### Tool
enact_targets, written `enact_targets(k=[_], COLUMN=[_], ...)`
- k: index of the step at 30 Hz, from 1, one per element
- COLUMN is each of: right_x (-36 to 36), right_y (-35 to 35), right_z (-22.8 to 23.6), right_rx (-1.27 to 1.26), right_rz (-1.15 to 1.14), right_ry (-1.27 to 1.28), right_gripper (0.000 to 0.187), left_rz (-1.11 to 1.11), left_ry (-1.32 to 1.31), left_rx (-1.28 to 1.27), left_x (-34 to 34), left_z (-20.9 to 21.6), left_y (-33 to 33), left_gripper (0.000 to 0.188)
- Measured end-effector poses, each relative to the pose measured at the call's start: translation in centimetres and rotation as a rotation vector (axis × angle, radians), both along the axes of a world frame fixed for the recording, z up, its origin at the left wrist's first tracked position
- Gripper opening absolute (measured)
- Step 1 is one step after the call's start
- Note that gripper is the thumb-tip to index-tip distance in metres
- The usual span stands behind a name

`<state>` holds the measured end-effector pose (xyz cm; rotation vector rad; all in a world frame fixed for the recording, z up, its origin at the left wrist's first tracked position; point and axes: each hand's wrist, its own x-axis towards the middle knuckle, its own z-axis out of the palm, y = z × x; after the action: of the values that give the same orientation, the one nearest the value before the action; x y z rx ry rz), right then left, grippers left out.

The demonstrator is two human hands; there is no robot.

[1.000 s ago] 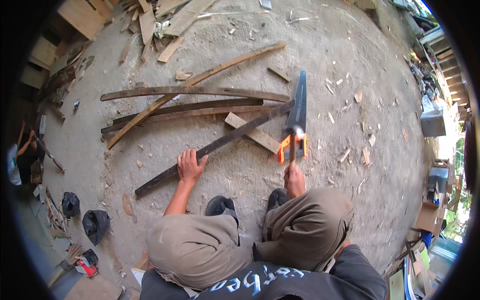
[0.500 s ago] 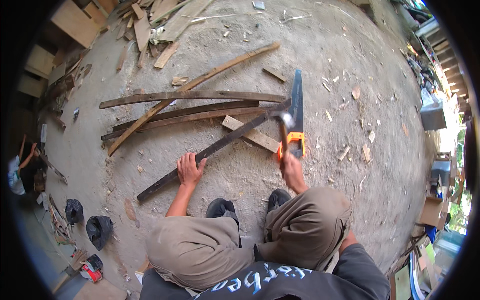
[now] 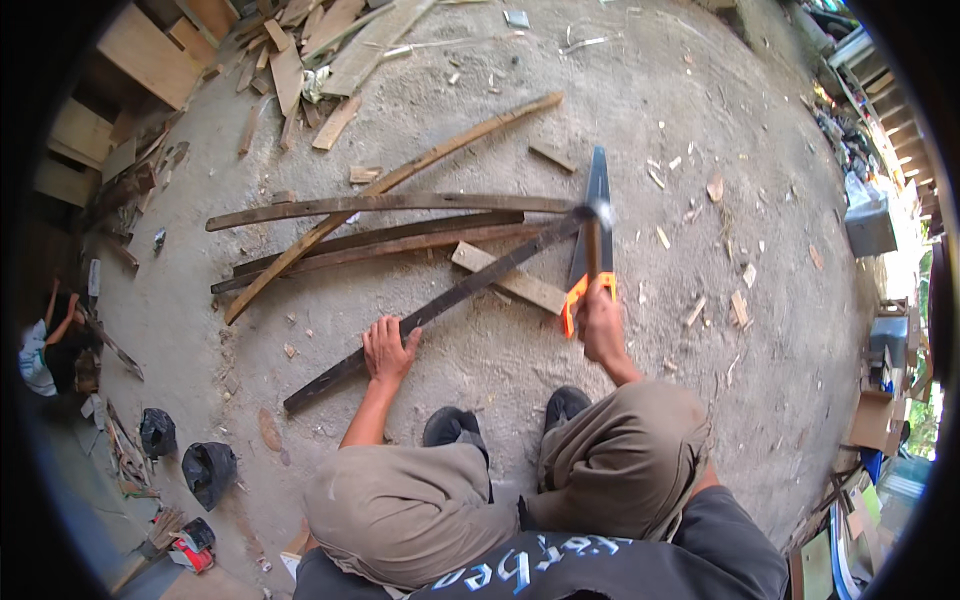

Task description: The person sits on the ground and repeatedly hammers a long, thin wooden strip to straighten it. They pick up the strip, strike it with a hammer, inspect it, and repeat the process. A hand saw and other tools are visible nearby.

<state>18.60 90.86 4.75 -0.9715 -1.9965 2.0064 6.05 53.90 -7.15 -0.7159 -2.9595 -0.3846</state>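
My left hand (image 3: 388,350) grips a long dark wooden strip (image 3: 480,281) near its lower end, pressing it to the ground. The strip runs up to the right and lies across a short light board (image 3: 525,287). In my right hand (image 3: 602,325) is a hammer (image 3: 594,252), held by its wooden handle. Its blurred head is at the strip's far right end; whether they touch I cannot tell. Beneath the hammer lies a handsaw (image 3: 599,180) with a dark blue blade and an orange handle, partly hidden by the hammer and my hand.
Several long wooden strips (image 3: 400,202) lie crossed beyond my left hand. Scrap boards (image 3: 350,70) are piled at the far left. Black plastic bags (image 3: 209,474) sit at the left, near another person (image 3: 45,350). Wood chips dot the ground; boxes (image 3: 873,417) line the right side.
The hammer head has moved up and right to the strip's far end, and my right hand has shifted with it. My left hand stays on the strip. The view has shifted slightly.
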Motion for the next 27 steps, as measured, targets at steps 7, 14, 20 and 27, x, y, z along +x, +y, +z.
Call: enact_targets(k=[7,14,20,27], right_x=[-1.2,-0.4,0.4,1.9], right_y=[1.7,-0.7,-0.8,0.0], right_z=[-1.5,-1.0,-3.3,-1.8], right_rx=[0.285,0.369,0.493,0.107], right_rz=[0.090,0.245,0.180,0.045], right_ry=[0.561,-0.022,0.043,0.083], right_gripper=[0.051,0.048,0.050,0.044], left_rz=[-0.033,-0.008,-0.034,-0.059], left_ry=[0.022,0.011,0.052,-0.233], left_rx=[0.015,0.016,0.007,0.080], left_x=[-0.7,-0.5,-0.9,-3.8], left_z=[1.0,0.9,0.8,2.3], left_y=[1.5,0.7,1.2,0.4], left_gripper=[0.056,0.053,0.051,0.054])
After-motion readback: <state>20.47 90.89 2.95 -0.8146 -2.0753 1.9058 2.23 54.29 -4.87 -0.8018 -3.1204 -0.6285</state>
